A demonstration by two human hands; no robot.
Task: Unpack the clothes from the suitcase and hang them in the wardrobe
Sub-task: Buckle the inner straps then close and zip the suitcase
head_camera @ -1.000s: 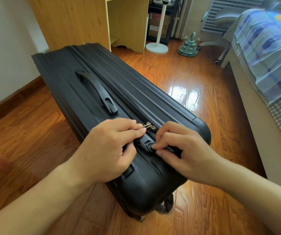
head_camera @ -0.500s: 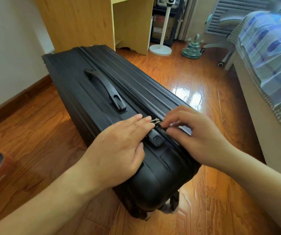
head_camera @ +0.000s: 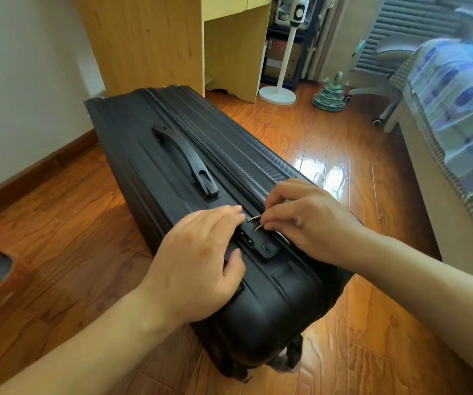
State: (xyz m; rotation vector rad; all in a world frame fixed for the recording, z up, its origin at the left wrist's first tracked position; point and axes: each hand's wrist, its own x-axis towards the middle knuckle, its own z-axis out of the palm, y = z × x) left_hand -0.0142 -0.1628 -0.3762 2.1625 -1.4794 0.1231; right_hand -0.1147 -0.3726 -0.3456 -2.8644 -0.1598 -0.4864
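Observation:
A black hard-shell suitcase (head_camera: 149,143) stands on its side on the wooden floor, closed, with its carry handle (head_camera: 185,161) facing up. Near its close end sits the combination lock (head_camera: 258,242) with metal zipper pulls (head_camera: 255,221) beside it. My left hand (head_camera: 201,252) rests flat on the suitcase just left of the lock, fingers straight and fingertips by the pulls. My right hand (head_camera: 309,220) pinches a zipper pull between thumb and forefinger. No clothes are visible.
A light wooden wardrobe or desk unit (head_camera: 149,41) stands behind the suitcase against the white wall. A white fan stand (head_camera: 278,94) and a small green ornament (head_camera: 329,98) are on the floor farther back. A bed (head_camera: 457,109) with a blue patterned cover runs along the right.
My right hand has moved from the lock button to the zipper pulls and now pinches one. My left hand has flattened on the suitcase. The view has shifted back a little.

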